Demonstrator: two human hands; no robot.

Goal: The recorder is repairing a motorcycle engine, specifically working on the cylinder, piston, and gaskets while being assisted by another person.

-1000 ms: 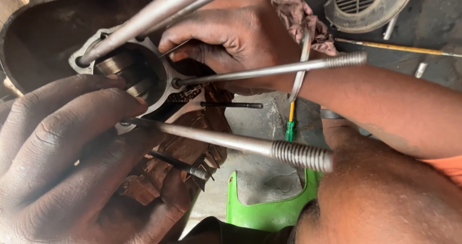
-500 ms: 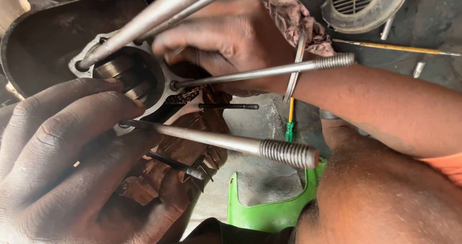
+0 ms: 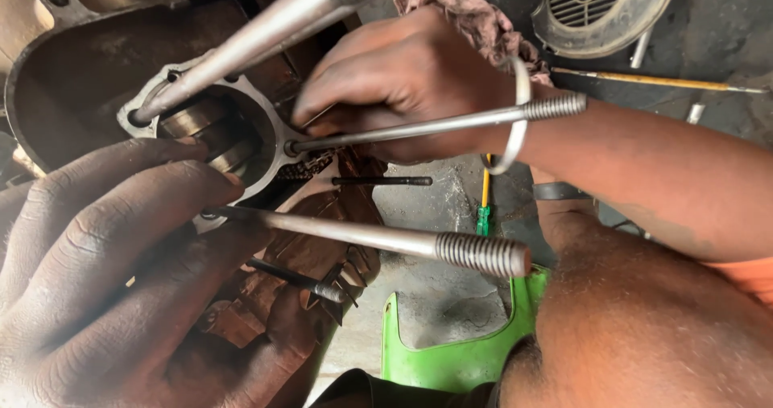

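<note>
A dark, oily engine crankcase [image 3: 88, 62] fills the upper left, with a round cylinder opening [image 3: 213, 134] and a crank part inside it. Three long threaded studs [image 3: 386, 239] stick out of its face toward me. My left hand [image 3: 105, 271], greasy, lies flat against the case at the lower left, its fingertips beside the opening. My right hand [image 3: 403, 78] reaches in from the right with fingers curled down, their tips close to a short chain [image 3: 310, 166] by the middle stud. What the fingertips pinch is hidden. A metal bangle [image 3: 515, 122] hangs on that wrist.
A green plastic panel [image 3: 451, 352] lies on the concrete floor below. A green-and-yellow screwdriver [image 3: 484, 207] and a dark rod [image 3: 382, 181] lie beyond the case. A round fan cover [image 3: 600, 10], a rag [image 3: 463, 10] and a long yellow rod [image 3: 660, 80] lie at the top right. My knee [image 3: 644, 327] fills the lower right.
My right hand has shifted slightly down and left, its fingertips closer to the opening and chain. My left hand stays on the case.
</note>
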